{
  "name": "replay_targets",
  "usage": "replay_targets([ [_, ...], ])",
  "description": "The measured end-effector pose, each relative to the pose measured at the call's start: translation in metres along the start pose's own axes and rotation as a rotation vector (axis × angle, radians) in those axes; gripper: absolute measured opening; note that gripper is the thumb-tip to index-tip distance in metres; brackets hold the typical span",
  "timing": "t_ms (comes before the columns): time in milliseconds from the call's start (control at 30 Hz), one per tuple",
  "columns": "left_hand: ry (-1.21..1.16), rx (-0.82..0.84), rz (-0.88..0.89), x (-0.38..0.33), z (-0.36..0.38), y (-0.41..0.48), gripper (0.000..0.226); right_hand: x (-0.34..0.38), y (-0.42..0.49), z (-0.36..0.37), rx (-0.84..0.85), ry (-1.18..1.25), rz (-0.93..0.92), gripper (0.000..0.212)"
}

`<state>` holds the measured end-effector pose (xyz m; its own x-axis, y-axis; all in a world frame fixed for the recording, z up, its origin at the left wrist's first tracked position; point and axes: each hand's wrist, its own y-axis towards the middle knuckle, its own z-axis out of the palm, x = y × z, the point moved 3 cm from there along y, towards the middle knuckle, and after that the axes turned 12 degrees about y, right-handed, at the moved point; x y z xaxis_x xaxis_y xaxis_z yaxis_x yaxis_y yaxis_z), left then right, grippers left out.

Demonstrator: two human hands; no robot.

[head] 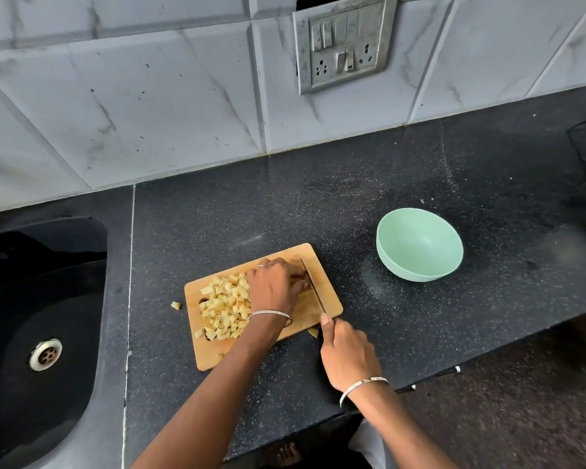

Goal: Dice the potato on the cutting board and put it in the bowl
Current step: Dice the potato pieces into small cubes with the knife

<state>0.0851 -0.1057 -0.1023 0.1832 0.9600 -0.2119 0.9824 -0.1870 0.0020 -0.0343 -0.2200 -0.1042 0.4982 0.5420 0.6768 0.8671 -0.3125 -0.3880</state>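
Note:
A wooden cutting board (pixel 329 296) lies on the black counter. A heap of diced potato (pixel 224 304) covers its left half. My left hand (pixel 273 286) sits on the board's middle with curled fingers holding down a potato piece that it hides. My right hand (pixel 347 353) grips the handle of a knife (pixel 313 286), whose blade rests on the board right beside the left fingertips. A light green bowl (pixel 420 245) stands empty to the right of the board.
A black sink (pixel 44 326) with a metal drain is at the left. One potato cube (pixel 175 305) lies on the counter left of the board and a scrap (pixel 313 332) at its front right corner. A tiled wall with a switch plate (pixel 344 44) is behind.

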Motion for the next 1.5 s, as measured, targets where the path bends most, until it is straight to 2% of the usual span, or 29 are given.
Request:
replay_targets([
  [233, -0.047, 0.010, -0.009, 0.001, -0.001, 0.003, 0.007, 0.011, 0.007, 0.003, 0.029, -0.036, 0.043, 0.054],
  [600, -0.030, 0.019, -0.104, 0.003, 0.000, 0.009, 0.005, 0.003, -0.013, -0.002, 0.051, -0.082, 0.071, 0.055],
  [800, -0.053, 0.013, -0.093, 0.001, 0.001, 0.008, 0.005, -0.017, -0.026, -0.016, 0.037, -0.071, 0.058, 0.055],
  [1033, 0.029, -0.031, -0.100, -0.001, 0.000, -0.002, 0.010, -0.010, -0.001, -0.024, -0.002, -0.006, -0.037, 0.058],
  [1200, 0.076, 0.030, 0.012, -0.006, 0.002, 0.000, 0.038, -0.010, 0.013, -0.019, 0.025, 0.018, 0.003, 0.062],
  [1333, 0.076, 0.040, 0.045, -0.008, 0.002, 0.005, 0.032, -0.008, 0.012, -0.022, 0.039, 0.197, 0.013, 0.057],
  [1500, -0.026, 0.027, 0.018, -0.005, 0.002, 0.008, 0.023, -0.013, 0.006, -0.022, 0.184, 0.579, 0.200, 0.058],
])
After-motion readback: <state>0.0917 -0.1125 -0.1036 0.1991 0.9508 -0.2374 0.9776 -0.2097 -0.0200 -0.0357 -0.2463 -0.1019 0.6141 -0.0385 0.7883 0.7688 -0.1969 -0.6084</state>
